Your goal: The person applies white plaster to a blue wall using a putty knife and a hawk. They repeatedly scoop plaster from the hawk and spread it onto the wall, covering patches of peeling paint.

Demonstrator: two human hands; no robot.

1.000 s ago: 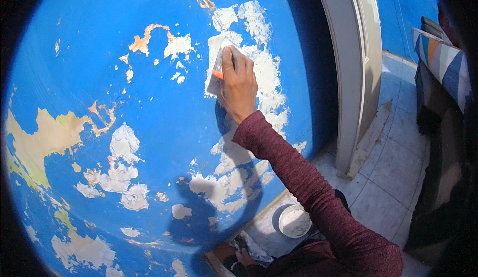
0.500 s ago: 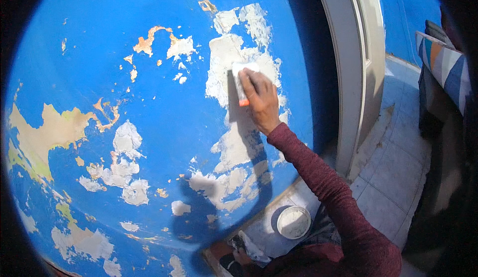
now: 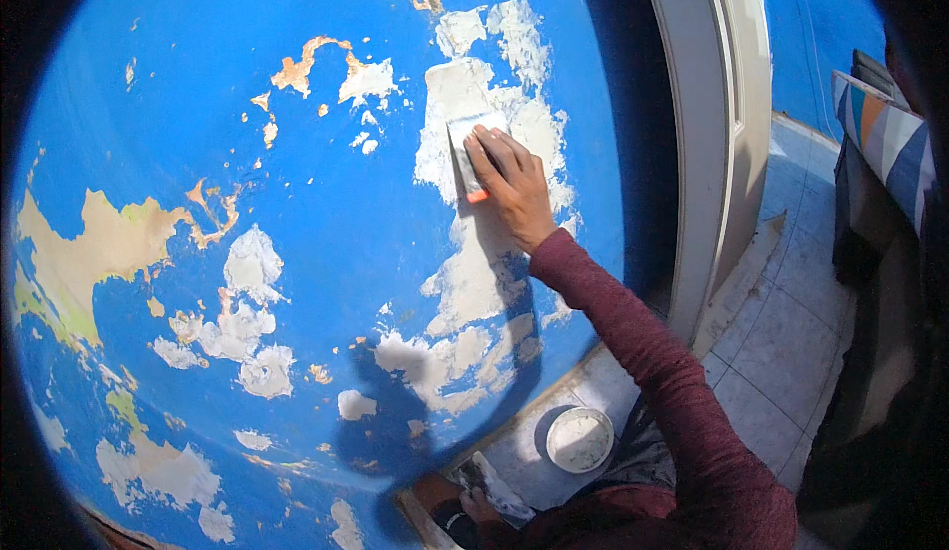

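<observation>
A blue wall point(image 3: 326, 174) fills most of the view, its paint broken by bare spots and patches of white putty point(image 3: 474, 273). My right hand point(image 3: 509, 174), in a maroon sleeve, is closed around a putty-smeared scraper point(image 3: 477, 127) with an orange end. The scraper lies against the upper part of the big putty patch, and the fingers press on its back. Low in the view, my left hand point(image 3: 477, 507) is closed on a flat tool smeared with white putty point(image 3: 502, 491). The legs and lower edge partly hide that tool, so its kind is unclear.
A round white tub point(image 3: 580, 440) with whitish paste stands on the tiled floor point(image 3: 776, 352) by my legs. To the right rises a pale door frame point(image 3: 712, 135). Farther right, a patterned cloth point(image 3: 885, 130) covers some furniture. My shadow falls across the lower wall.
My right hand and the scraper have shifted slightly left, and the scraper is more tilted. The view has also moved a little. The left hand stays low.
</observation>
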